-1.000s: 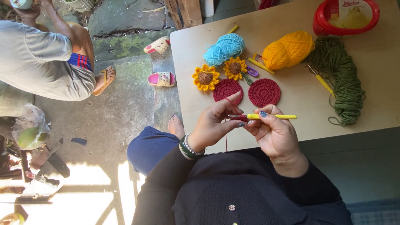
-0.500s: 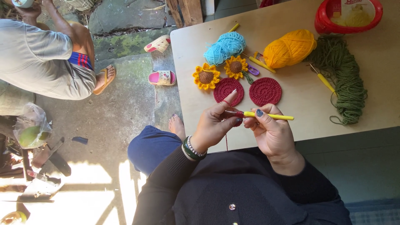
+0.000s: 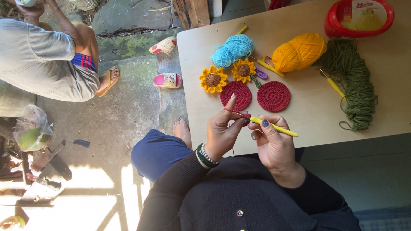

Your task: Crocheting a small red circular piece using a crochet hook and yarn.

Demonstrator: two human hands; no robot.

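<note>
Red crochet yarn (image 3: 236,114), thin, limp and light, sits pinched at your left hand (image 3: 222,132) fingertips above the table edge (image 3: 192,107), so grip near the loop while your right hand (image 3: 274,145) stays closed on the stiff yellow crochet hook (image 3: 274,126).

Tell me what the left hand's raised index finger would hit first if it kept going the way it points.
The left hand points its index finger up the picture, across the table. The nearer dark red crocheted disc lies first in that line, just past the fingertip. The finger's height above the table is unclear.
</note>
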